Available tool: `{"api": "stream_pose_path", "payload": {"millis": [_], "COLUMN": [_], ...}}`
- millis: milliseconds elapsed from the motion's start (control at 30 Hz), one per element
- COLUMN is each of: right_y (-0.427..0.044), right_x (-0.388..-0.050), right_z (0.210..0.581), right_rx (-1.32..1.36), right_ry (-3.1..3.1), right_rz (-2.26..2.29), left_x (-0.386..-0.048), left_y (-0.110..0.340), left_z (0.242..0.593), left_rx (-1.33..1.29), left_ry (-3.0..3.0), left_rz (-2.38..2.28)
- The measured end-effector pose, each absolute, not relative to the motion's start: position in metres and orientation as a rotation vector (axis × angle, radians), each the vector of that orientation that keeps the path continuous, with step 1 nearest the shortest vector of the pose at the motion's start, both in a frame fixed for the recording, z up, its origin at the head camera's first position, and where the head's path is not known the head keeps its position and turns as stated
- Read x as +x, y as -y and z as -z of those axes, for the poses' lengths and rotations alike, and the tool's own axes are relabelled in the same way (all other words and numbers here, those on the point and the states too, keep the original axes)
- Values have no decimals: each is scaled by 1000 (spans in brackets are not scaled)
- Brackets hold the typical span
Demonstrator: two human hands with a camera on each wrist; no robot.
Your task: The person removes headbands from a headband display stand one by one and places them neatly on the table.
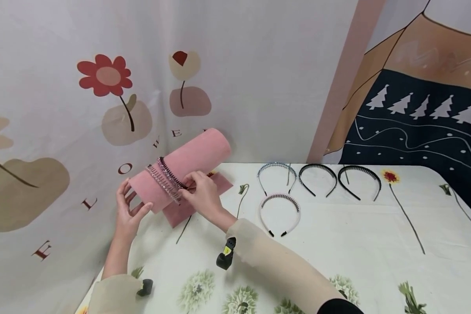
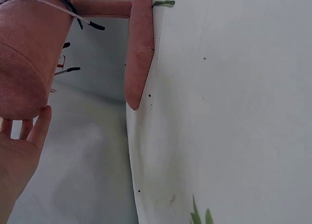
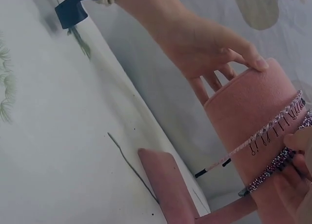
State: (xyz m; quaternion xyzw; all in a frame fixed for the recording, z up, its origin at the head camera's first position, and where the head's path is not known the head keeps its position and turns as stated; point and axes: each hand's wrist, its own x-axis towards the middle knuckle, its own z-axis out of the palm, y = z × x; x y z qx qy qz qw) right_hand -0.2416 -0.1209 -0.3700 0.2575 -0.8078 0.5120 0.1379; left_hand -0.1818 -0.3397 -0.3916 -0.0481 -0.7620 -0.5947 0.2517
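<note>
A pink padded headband stand, a roll on a flat base, leans toward the left in the head view. My left hand holds the roll's near end, thumb on one side and fingers on the other. My right hand pinches a dark beaded headband that lies around the roll. Beside it, closer to the left hand, a light pink toothed headband also sits around the roll. The right wrist view shows the glittering beads under the right fingertips.
On the white flowered tablecloth lie a blue headband, two black headbands and a white-pink headband. A printed curtain hangs behind the table and along its left side.
</note>
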Motion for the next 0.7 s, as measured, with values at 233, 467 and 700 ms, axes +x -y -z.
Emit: {"api": "stream_pose_path", "payload": {"millis": [233,467,700], "right_y": [112,94,75], "right_x": [-246,-249,-250], "right_z": [372,373,378], "right_rx": [717,748,711], "right_ry": [2292,2229,2144], "right_rz": [-1422,-1503,-1684], "left_x": [-182,-183,-183], "left_y": [339,338,339], "left_z": [392,391,392], "left_rx": [-144,-131,-136], "left_ry": [2057,2089,2072], "left_rz": [1634,1614,1624]}}
